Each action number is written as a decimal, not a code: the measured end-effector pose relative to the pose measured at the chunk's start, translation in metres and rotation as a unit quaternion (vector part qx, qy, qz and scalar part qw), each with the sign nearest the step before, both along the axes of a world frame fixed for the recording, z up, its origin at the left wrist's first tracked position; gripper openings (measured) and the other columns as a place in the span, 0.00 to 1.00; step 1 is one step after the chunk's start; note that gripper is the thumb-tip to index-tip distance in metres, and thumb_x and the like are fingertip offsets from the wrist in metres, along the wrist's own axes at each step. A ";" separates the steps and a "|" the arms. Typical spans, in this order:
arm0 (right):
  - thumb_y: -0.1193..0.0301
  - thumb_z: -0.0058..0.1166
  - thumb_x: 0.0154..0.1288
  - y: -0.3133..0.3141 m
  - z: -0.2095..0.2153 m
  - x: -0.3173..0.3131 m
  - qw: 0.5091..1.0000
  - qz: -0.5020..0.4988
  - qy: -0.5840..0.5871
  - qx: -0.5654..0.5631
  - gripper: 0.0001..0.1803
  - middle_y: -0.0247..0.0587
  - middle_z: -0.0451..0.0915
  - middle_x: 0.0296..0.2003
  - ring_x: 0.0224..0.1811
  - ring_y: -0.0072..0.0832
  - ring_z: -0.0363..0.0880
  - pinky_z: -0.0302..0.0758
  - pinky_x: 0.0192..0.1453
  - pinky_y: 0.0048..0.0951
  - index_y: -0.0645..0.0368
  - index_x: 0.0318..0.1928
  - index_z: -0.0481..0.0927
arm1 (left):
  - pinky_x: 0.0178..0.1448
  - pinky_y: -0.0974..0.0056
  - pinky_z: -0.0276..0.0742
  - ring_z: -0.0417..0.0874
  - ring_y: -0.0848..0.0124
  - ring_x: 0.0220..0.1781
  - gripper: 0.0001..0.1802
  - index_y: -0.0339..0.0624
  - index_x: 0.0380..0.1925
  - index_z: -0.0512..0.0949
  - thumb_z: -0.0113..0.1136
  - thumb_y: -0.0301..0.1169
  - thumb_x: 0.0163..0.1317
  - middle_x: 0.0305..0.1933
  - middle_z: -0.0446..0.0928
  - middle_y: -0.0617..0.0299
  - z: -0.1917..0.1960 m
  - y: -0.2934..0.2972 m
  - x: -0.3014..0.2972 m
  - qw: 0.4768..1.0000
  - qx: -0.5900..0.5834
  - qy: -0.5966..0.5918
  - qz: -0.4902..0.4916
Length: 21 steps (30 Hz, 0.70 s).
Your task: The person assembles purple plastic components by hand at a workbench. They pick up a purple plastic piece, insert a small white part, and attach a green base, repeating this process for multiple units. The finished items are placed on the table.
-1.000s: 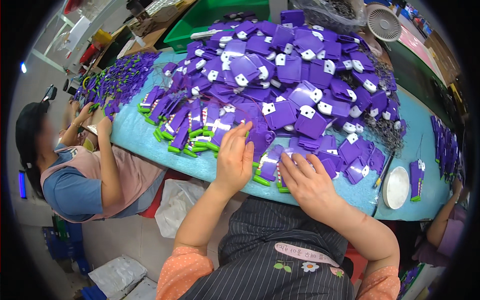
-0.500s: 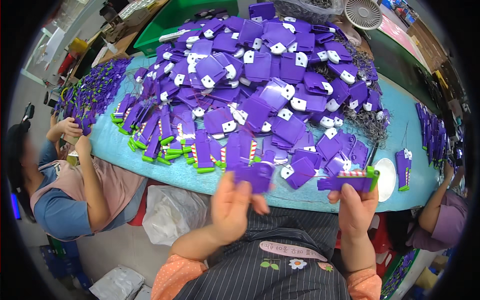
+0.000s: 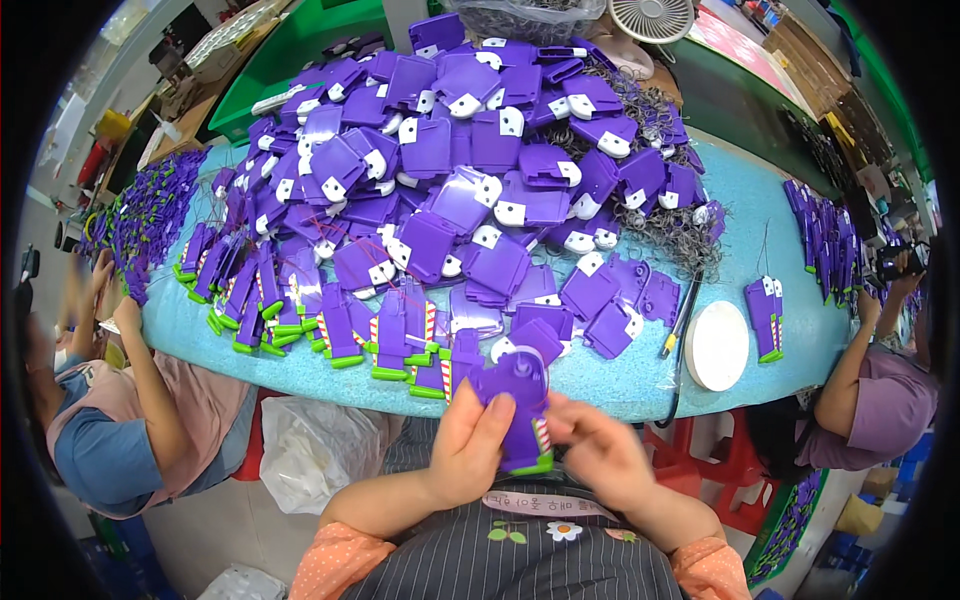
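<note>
I judge the job barely begun: a short row of finished green-edged pieces [image 3: 330,335] lines the worktop [image 3: 620,385] edge, the big loose purple heap [image 3: 480,160] remains. My left hand [image 3: 470,445] and right hand [image 3: 600,455] hold one purple tag [image 3: 522,400] just below that edge, fingers closed on it.

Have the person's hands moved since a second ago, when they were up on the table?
Yes. Both hands, left hand and right hand, have pulled back off the turquoise table edge toward the body, now holding one purple piece together.

purple cases [image 3: 470,190]: many, uncounted | white disc [image 3: 716,345]: 1 | fan [image 3: 650,17]: 1
</note>
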State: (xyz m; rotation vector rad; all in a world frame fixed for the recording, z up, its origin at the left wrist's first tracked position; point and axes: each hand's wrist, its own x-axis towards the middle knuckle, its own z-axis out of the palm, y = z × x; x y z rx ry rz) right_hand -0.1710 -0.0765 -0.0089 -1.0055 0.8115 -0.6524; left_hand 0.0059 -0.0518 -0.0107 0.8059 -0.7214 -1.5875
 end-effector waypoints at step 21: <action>0.75 0.39 0.69 -0.008 0.052 -0.036 0.935 -0.124 0.217 -0.251 0.13 0.46 0.80 0.33 0.28 0.23 0.78 0.73 0.29 0.19 0.69 0.34 0.77 | 0.52 0.64 0.76 0.80 0.66 0.47 0.17 0.31 0.55 0.64 0.43 0.28 0.69 0.52 0.74 0.51 -0.008 0.013 -0.011 0.982 0.113 -0.043 -0.144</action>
